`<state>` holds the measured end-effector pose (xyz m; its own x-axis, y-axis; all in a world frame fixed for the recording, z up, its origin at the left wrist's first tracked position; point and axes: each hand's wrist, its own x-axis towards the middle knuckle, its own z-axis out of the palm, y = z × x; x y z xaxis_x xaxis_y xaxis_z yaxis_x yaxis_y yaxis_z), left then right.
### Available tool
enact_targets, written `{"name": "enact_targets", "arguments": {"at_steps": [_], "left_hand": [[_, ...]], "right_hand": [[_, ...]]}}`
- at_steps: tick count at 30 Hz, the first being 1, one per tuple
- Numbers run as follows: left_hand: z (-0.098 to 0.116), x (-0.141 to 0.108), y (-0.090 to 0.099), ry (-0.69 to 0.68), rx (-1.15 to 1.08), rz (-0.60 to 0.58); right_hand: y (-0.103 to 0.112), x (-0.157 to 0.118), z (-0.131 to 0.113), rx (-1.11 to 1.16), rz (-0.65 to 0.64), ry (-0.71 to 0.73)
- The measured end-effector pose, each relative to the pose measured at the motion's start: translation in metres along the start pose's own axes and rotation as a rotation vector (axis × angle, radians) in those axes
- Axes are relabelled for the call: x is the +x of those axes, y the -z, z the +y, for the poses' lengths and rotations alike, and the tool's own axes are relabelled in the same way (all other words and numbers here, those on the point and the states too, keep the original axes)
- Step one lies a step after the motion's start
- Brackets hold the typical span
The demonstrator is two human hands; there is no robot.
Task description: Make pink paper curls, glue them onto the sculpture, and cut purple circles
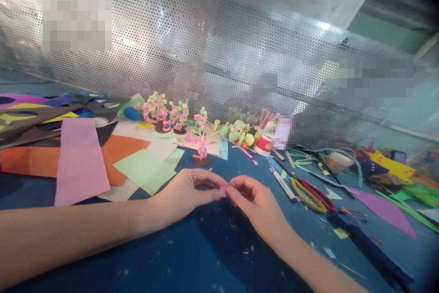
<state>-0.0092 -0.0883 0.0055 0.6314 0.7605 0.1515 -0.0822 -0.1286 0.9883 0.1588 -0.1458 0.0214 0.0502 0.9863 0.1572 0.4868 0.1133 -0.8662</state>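
Note:
A tiny pink paper piece (224, 190) is pinched between my two hands over the blue table (164, 256). My left hand (192, 189) grips it from the left with thumb and forefinger. From the right, the fingertips of my right hand (253, 197) close on the same piece. Just beyond my hands stands a small pink paper curl figure (202, 147) on a brown base. Further back are more pink and green curled paper figures (156, 110).
Pink paper (79, 160), orange paper (125, 153) and green paper (146, 172) lie left. At right are yellow-and-red-handled scissors (310, 194), a white cutter (284, 184), a purple sheet (387, 210) and paper scraps. A perforated metal panel (226, 50) rises behind.

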Motion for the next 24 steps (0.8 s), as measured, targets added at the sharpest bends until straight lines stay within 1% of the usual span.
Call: {"name": "enact_targets", "arguments": {"at_steps": [3, 9, 12, 16, 21, 24], "left_hand": [[-0.0016, 0.0006, -0.0001, 0.026, -0.05, 0.028], [-0.0012, 0.001, 0.0001, 0.085, -0.1, 0.075], [-0.0004, 0.0008, -0.0003, 0.092, -0.07, 0.054], [0.0, 0.0011, -0.0004, 0.063, -0.003, -0.001], [0.003, 0.0023, 0.001, 0.08, -0.055, 0.031], [0.0044, 0.0025, 0.0014, 0.097, -0.096, 0.038]], "right_hand": [[-0.0004, 0.0005, 0.0007, 0.021, -0.008, -0.001], [0.0005, 0.0015, -0.0009, 0.058, -0.078, -0.037], [-0.0005, 0.0009, -0.0016, 0.056, -0.069, -0.033], [-0.0017, 0.0005, -0.0013, 0.087, -0.073, -0.034], [-0.0014, 0.0001, -0.0004, 0.181, -0.057, -0.039], [-0.0017, -0.0004, -0.0009, 0.193, -0.067, -0.03]]}}
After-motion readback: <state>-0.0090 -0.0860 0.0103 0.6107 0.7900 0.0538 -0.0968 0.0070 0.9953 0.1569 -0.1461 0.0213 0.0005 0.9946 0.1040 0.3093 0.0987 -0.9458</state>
